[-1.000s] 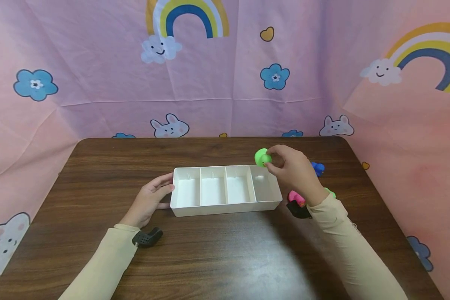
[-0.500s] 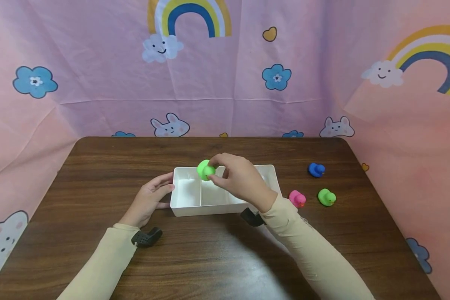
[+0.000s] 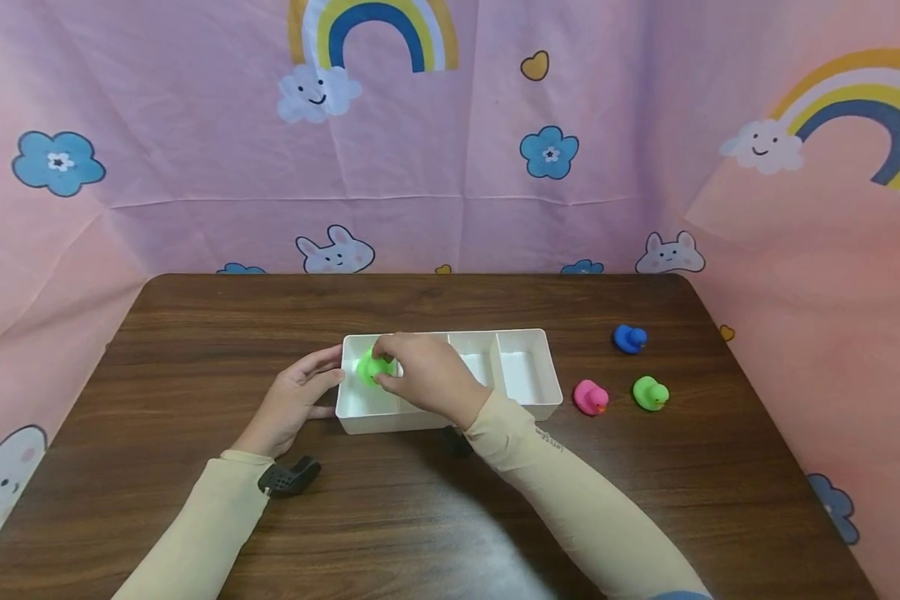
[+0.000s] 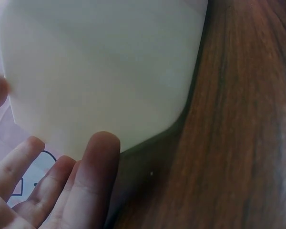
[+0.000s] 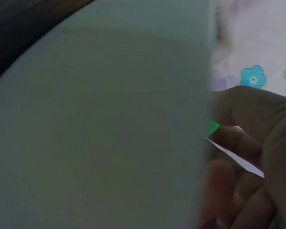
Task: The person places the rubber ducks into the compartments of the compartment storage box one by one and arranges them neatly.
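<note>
A white box (image 3: 450, 421) with a row of compartments lies lengthwise on the wooden table. My right hand (image 3: 435, 375) reaches over its front wall and pinches a bright green toy duck (image 3: 367, 369) low inside the leftmost compartment. In the right wrist view the box wall (image 5: 100, 124) hides all but a sliver of the green duck (image 5: 212, 127) at the fingertips. My left hand (image 3: 291, 402) rests against the box's left end, its fingers extended. Seen from the left wrist, the fingertips (image 4: 102, 148) touch the end wall (image 4: 105, 81).
To the right of the box sit a pink duck (image 3: 591, 398), a lighter green duck (image 3: 651, 393) and, farther back, a blue duck (image 3: 630, 339). The table (image 3: 232, 325) ends at a patterned cloth backdrop (image 3: 435, 150).
My right hand has carried the green duck leftward across the box from its back right corner and lowered it into the leftmost compartment. The left hand stays at the box's left end.
</note>
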A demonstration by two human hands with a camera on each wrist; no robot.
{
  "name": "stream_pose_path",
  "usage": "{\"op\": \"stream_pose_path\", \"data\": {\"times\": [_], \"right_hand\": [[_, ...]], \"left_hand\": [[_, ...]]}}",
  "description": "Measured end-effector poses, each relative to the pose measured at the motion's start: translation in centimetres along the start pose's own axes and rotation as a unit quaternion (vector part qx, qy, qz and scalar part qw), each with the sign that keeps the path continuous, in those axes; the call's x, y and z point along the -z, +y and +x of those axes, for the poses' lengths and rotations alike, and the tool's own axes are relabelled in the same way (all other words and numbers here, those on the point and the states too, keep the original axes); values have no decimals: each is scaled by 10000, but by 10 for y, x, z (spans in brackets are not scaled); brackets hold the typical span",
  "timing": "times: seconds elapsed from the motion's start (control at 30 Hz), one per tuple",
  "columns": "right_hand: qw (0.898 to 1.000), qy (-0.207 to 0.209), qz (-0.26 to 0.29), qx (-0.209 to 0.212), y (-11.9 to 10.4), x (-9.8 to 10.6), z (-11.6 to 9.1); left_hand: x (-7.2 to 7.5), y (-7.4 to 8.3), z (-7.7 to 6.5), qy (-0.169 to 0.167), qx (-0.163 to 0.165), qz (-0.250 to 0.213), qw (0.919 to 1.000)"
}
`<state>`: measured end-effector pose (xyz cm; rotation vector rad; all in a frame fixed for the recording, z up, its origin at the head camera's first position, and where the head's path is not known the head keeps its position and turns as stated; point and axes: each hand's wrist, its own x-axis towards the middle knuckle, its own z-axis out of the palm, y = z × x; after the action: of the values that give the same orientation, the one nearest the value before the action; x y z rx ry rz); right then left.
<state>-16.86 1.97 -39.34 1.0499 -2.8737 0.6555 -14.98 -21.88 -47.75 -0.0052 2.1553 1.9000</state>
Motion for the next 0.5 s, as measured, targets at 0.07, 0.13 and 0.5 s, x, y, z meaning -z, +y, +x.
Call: {"op": "stream_pose_path", "data": {"times": [0.07,0.13,0.5], "right_hand": [[9999,-59,-114,-19,1,-6,3],[9997,-99,-203,-24,2,-10,5],[9981,-465,-361,-196,-3,-24,12]], "left_hand": [[0,0,1,10,-11,44,10000],[0,1,1,25,-7,55,10000],[-1,1,0,-43,-46,68,10000]]}}
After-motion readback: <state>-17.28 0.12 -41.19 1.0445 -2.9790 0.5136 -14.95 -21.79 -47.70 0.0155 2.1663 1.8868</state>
